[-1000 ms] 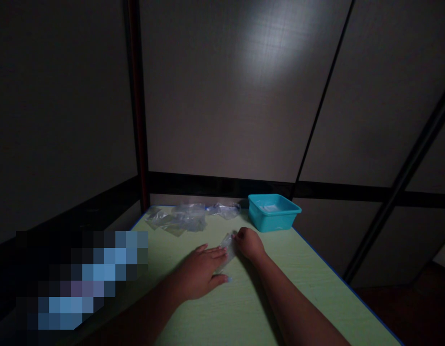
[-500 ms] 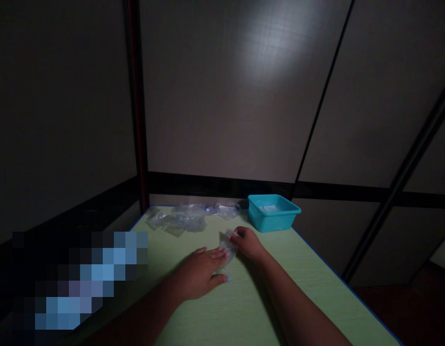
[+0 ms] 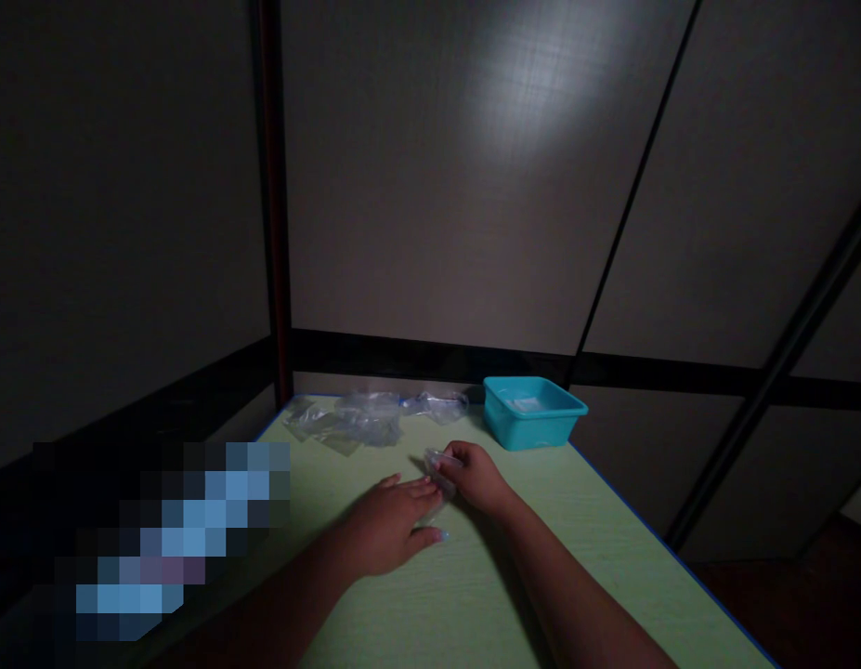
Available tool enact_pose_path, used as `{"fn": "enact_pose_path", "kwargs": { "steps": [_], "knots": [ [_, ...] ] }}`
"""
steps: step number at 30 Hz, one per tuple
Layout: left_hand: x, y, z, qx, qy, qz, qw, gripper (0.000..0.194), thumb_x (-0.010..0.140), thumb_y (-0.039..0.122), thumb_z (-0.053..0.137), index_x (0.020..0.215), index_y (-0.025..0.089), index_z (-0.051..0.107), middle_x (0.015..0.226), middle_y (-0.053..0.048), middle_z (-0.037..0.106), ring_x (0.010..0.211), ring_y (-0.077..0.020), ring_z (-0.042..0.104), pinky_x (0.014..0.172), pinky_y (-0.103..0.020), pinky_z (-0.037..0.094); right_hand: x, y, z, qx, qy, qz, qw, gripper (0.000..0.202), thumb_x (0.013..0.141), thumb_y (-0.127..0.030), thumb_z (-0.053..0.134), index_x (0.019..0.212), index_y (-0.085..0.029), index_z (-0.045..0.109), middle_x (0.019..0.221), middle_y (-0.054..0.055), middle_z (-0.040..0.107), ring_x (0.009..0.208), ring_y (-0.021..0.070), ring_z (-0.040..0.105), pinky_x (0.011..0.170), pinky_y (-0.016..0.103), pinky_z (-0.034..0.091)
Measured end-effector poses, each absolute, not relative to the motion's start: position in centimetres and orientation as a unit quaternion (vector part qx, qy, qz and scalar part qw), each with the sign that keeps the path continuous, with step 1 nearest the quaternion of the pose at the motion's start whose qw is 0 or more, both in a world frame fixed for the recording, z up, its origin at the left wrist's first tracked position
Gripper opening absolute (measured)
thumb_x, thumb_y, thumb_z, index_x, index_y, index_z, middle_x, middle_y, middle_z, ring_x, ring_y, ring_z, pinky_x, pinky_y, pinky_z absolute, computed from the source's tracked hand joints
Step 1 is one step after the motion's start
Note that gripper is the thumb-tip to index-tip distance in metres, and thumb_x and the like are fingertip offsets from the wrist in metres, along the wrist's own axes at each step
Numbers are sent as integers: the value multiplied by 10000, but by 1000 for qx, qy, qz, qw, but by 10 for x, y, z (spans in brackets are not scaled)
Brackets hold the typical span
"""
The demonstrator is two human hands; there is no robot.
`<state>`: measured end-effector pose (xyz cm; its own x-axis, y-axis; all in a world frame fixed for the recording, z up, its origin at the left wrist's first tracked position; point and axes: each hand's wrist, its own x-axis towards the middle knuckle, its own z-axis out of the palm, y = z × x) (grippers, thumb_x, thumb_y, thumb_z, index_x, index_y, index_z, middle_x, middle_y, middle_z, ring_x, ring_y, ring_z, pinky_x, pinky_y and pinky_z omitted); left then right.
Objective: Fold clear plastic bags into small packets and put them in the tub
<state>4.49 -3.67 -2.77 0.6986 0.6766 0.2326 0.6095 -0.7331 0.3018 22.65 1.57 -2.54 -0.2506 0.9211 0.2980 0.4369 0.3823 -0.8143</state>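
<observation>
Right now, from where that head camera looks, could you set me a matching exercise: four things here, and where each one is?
Things:
1. small piece of thin clear plastic
2. turquoise rectangular plastic basin
3. larger heap of crumpled clear plastic
4. pale green tabletop with blue edging

Places:
A. near the far right corner, with something pale inside
B. beneath all the other listed things
C. under the fingers of the left hand, in the grip of the right hand
D. near the far left corner

Pairs: 1-C, 2-A, 3-D, 4-B.
</observation>
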Motion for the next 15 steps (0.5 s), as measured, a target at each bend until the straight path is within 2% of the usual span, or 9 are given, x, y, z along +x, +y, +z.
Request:
{"fn": "enact_pose_path", "kwargs": {
  "steps": [5, 9, 15],
  "knots": [
    [45, -37, -29, 914, 351, 182, 89, 445, 836, 444, 465, 1246, 273, 446, 1288, -57, 488, 1181, -230, 431, 1023, -423, 245, 226, 8, -22, -436, -757, 299, 383, 254, 698, -398, 607, 755, -151, 622, 774, 36, 618, 726, 147, 537, 646, 236, 407],
    [45, -38, -27, 913, 353, 185, 88, 392, 835, 443, 463, 1182, 266, 508, 1240, -57, 530, 1150, -235, 461, 1013, -422, 263, 231, 3, -19, -424, -763, 355, 335, 341, 684, -416, 617, 930, -180, 629, 827, 35, 650, 741, 168, 564, 669, 271, 428],
    [44, -38, -27, 917, 344, 176, 99, 477, 842, 445, 450, 1292, 306, 372, 1362, -53, 394, 1245, -235, 355, 1014, -466, 242, 238, 4, -15, -496, -764, 303, 282, 299, 680, -382, 609, 922, -214, 665, 916, 52, 673, 901, 242, 569, 809, 352, 404]
  ]
}}
